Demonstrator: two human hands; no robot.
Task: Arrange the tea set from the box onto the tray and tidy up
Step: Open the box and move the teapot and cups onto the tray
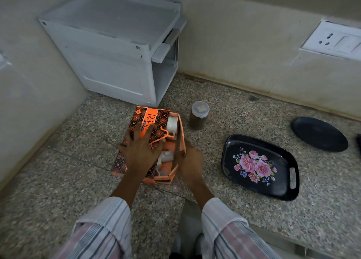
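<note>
The left hand [141, 151] lay flat, fingers spread, on the orange tea-set box [148, 141]; the right hand [188, 161] gripped its open side flap. White cups [172, 124] lay inside, between both hands, the floral tray [244, 182] rightward, nearer the right hand.

Worktop [224, 106]: speckled polished stone. Box [156, 122]: printed orange-and-black cardboard, slightly glossy. Cups [172, 124]: smooth white glazed ceramic. Tray [230, 161]: glossy black with a pink flower print. Jar [198, 118]: clear, with a plastic lid. Cabinet [109, 49]: matt white plastic.
</note>
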